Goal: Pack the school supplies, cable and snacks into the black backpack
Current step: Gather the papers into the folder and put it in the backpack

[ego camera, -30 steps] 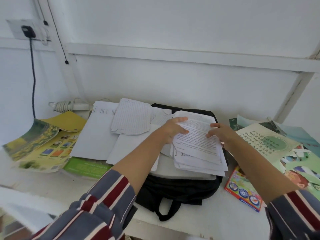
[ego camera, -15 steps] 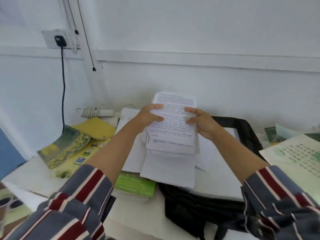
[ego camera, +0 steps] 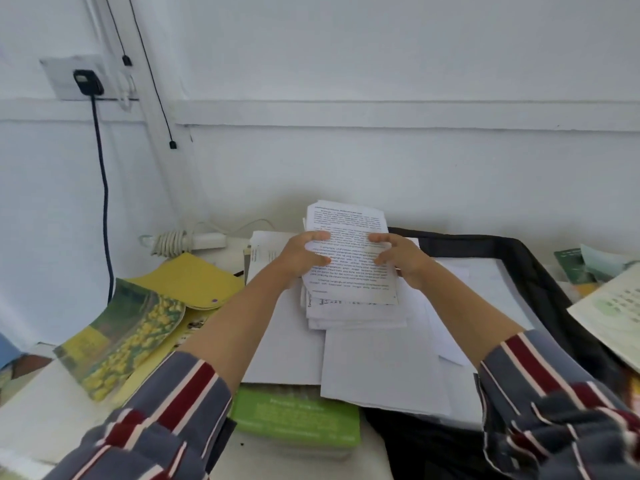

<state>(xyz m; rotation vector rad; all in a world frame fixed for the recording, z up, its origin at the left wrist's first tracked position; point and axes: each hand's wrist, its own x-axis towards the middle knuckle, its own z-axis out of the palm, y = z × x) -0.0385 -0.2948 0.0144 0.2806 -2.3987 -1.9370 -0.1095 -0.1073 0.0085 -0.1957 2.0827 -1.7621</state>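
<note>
Counter (ego camera: 45, 420): A white surface against the wall carried books, papers and a bag, crowded from left to right.
Black backpack (ego camera: 543, 285): It lay flat right of centre, its dark rim showing at the far and right sides. Whether the white sheets sat inside it or on top could not be told.
Loose white sheets (ego camera: 381, 368): Spread beneath the forearms, overlapping the bag's left part.
Flower-covered booklet (ego camera: 117, 344): Curled open at near left, over yellow pages.
Stack of printed papers (ego camera: 349, 275): Held just above the loose sheets at centre, its lower leaves uneven and fanned out.
Green book (ego camera: 298, 420): Near centre, partly under the sheets.
Left hand (ego camera: 299, 258): Fingers curled over the stack's left edge, gripping it.
Right hand (ego camera: 403, 258): Mirrored that hold on the right edge.
Coiled white cable (ego camera: 173, 240): Far left against the wall, not yet packed.
Step in hand: Likely gathering the stack for the bag. Done well, it would call for tapping the edges square, an even squeeze from both sides so no leaf slipped, and a clear mouth on the bag before lowering.
</note>
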